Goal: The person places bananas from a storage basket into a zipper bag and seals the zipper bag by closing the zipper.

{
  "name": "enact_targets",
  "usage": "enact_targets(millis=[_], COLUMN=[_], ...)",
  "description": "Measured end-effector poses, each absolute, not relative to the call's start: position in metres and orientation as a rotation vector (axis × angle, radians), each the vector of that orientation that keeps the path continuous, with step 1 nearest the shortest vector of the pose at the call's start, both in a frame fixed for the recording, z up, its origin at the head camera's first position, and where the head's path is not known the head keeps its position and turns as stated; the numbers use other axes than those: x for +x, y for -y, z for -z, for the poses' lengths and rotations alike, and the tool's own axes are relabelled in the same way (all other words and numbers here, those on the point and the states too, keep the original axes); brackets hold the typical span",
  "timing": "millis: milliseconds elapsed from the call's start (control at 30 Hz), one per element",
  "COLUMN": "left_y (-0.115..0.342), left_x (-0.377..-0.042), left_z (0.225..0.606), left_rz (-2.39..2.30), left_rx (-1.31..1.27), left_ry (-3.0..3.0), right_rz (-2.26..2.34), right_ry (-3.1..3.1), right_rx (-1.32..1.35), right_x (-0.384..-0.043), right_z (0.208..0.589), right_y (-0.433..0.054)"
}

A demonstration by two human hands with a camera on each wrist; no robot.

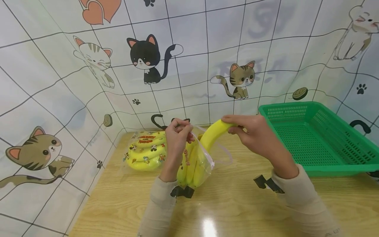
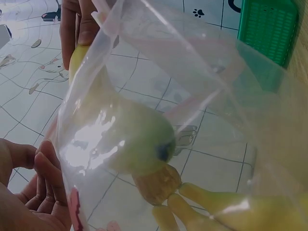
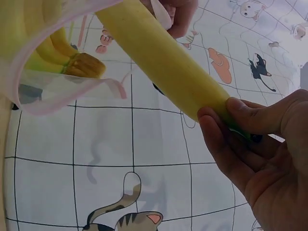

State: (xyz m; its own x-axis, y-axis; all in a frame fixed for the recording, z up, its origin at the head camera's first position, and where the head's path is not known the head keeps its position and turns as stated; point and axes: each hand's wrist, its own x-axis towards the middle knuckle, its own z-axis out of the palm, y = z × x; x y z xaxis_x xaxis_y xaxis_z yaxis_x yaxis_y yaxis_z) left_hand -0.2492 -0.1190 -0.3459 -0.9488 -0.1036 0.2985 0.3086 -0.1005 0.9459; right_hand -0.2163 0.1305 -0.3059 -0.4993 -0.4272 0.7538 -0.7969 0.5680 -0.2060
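My left hand (image 1: pixel 177 136) pinches the rim of a clear zip bag (image 1: pixel 209 160), whose mouth gapes toward the right. Inside the bag is a bunch of yellow bananas (image 1: pixel 189 172), its brown cut stem (image 3: pixel 85 66) showing in the right wrist view. A single banana (image 1: pixel 214 133) slants down into the bag's mouth. With thumb and fingers, my right hand (image 1: pixel 255 134) grips that banana's upper end, outside the bag. Seen through the film in the left wrist view, the banana's dark-tipped lower end (image 2: pixel 144 139) hangs close above the bunch's stem.
Left of my left hand lies another printed clear bag (image 1: pixel 145 151) with yellow bananas in it. A green plastic basket (image 1: pixel 334 169) stands at the right on the wooden table (image 1: pixel 231 204). A cat-patterned sheet (image 1: pixel 195 65) rises behind the table.
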Motion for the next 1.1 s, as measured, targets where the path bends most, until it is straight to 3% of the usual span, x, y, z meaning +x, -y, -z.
enact_targets(millis=[533, 1100], left_y=[0.119, 0.115], left_x=[-0.248, -0.250], left_z=[0.345, 0.347], left_rz=[2.145, 2.148], left_rx=[-0.218, -0.261], left_ry=[1.886, 1.882], right_rz=[-1.307, -1.335], right_ry=[2.217, 2.375], right_rx=[1.050, 0.964], right_x=[-0.241, -0.238], right_z=[0.340, 0.350], right_y=[-0.102, -0.078])
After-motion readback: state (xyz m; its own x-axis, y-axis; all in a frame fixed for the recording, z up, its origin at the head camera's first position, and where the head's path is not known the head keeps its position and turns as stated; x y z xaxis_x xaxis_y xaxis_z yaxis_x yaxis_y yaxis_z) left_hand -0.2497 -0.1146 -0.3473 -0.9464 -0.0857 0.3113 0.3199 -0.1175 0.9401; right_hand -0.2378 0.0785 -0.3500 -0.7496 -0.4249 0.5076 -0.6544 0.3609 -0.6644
